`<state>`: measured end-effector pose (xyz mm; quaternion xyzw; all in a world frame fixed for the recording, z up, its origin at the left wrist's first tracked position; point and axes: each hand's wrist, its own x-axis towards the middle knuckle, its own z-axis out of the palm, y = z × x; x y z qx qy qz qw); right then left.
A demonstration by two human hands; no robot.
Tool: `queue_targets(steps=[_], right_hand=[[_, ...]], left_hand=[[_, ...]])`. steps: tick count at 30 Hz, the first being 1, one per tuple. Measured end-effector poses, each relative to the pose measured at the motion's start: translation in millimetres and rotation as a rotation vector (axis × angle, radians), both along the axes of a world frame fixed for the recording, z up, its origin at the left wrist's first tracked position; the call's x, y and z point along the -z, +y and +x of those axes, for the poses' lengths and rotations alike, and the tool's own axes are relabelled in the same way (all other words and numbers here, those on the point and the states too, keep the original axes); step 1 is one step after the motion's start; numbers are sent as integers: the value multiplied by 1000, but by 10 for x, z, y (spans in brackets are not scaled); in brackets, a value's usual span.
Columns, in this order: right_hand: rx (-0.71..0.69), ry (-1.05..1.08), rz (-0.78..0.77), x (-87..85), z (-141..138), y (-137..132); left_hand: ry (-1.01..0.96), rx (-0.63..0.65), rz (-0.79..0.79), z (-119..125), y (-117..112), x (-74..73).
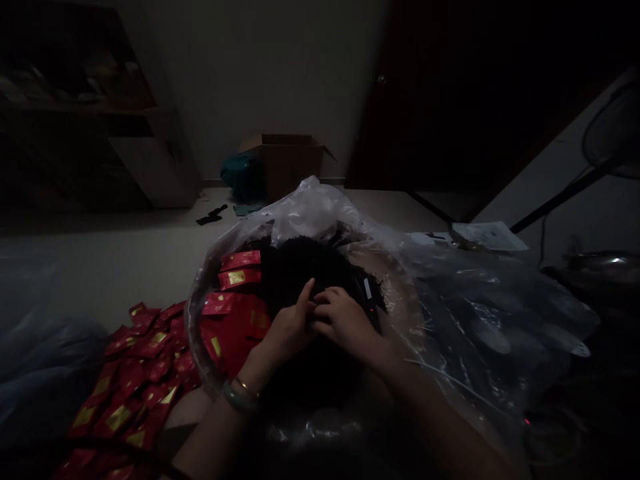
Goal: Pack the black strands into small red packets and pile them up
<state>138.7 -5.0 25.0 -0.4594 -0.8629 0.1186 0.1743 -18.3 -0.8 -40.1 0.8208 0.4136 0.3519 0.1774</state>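
Note:
My left hand and my right hand meet over a black, crumbly heap whose kind the dim light does not show. The heap lies in a wide round container lined with clear plastic. The fingertips of both hands come together, the left index finger raised and the right fingers bent inward. Anything pinched between them is too dark and small to make out. Red packets with gold labels lie inside the container, left of my left hand. A small dark device with a white label rests on the heap's right side.
More red packets are piled outside the container at left. Clear plastic sheeting spreads to the right. Behind stand a cardboard box and a teal bag. A cabinet is at left, a dark door at right.

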Motion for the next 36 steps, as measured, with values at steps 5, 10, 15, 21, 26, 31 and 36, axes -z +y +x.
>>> queue_targets(steps=[5, 10, 15, 21, 26, 31, 36], right_hand=[[16, -33, 25, 35, -56, 10], [-10, 68, 42, 39, 26, 58], [-22, 176, 30, -19, 116, 92], [-14, 334, -35, -90, 182, 126], [49, 518, -65, -117, 210, 162], [154, 714, -38, -170, 248, 195], [334, 780, 63, -193, 331, 269]], left_hand=[[-9, 39, 39, 9, -2, 22], [-34, -27, -44, 24, -1, -7], [-47, -101, -143, 27, -5, -45], [-87, -113, -248, 10, -2, -105], [-119, -89, -270, -9, -11, -177], [-213, -105, -232, -24, 13, -164], [-257, -137, -46, -58, 25, -186]])
